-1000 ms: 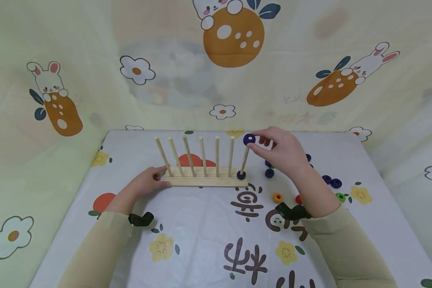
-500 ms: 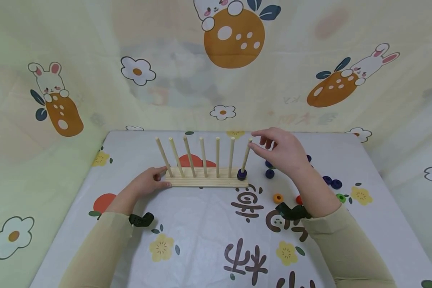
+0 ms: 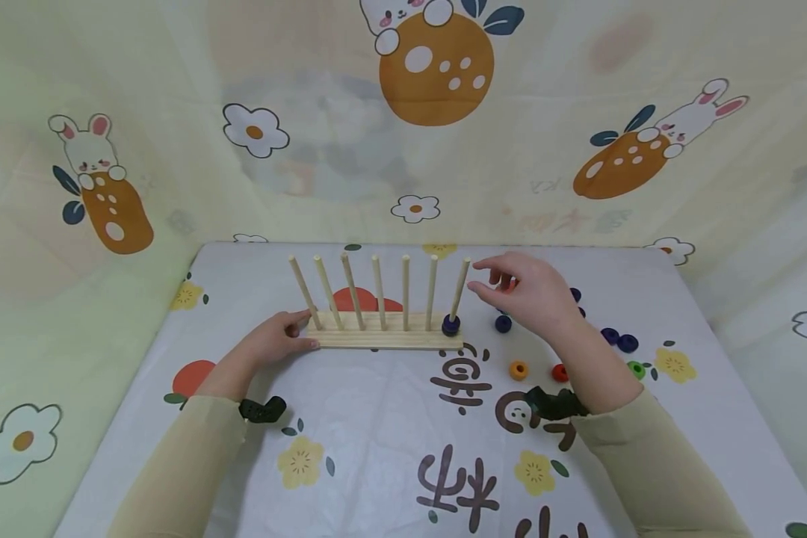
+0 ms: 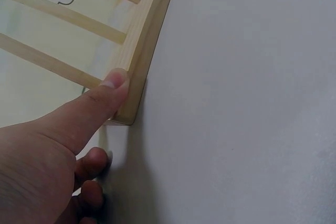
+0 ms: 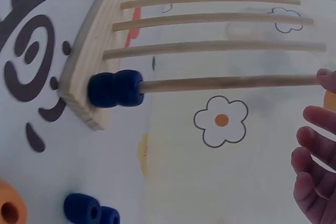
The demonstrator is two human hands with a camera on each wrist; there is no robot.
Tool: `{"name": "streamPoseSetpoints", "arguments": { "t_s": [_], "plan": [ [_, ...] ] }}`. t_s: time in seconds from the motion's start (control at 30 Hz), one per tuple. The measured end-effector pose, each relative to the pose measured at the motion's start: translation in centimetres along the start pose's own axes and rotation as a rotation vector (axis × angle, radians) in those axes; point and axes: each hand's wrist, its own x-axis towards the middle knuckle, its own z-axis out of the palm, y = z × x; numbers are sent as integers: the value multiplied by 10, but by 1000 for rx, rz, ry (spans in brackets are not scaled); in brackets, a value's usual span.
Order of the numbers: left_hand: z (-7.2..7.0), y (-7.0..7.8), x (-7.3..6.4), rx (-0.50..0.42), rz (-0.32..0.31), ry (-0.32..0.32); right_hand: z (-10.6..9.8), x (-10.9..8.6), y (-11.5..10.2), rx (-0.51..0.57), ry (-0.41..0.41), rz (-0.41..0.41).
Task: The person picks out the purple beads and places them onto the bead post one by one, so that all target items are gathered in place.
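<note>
A wooden peg rack (image 3: 383, 341) stands on the table with a row of upright pegs. My left hand (image 3: 273, 341) holds the left end of its base; the left wrist view has the thumb (image 4: 116, 80) on the top edge. Two dark blue beads (image 5: 115, 88) sit stacked at the foot of the rightmost peg (image 5: 226, 83). Beside that peg's top, my right hand (image 3: 527, 291) has its thumb and index finger spread apart, with nothing between them. The other fingers of that hand are loosely bent.
Right of the rack lie loose beads: a blue bead (image 3: 503, 323), an orange bead (image 3: 518, 370), a red bead (image 3: 560, 373), a green bead (image 3: 637, 370) and more blue beads (image 3: 628, 343). My right arm hides part of that area. A patterned cloth hangs behind the table.
The blue bead that my right hand pinched at the peg's top has dropped down onto the lower one. My right hand has since drawn slightly right and down. The left hand stays put.
</note>
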Motion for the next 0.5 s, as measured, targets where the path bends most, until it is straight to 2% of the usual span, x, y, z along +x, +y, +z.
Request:
{"name": "streamPoseSetpoints", "arguments": {
  "t_s": [0.23, 0.5],
  "plan": [
    [0, -1, 0, 0, 3, 0, 4, -7, 17, -69, -57, -1],
    [0, -2, 0, 4, -3, 5, 11, -15, 48, -78, -126, 44]
  ]
}}
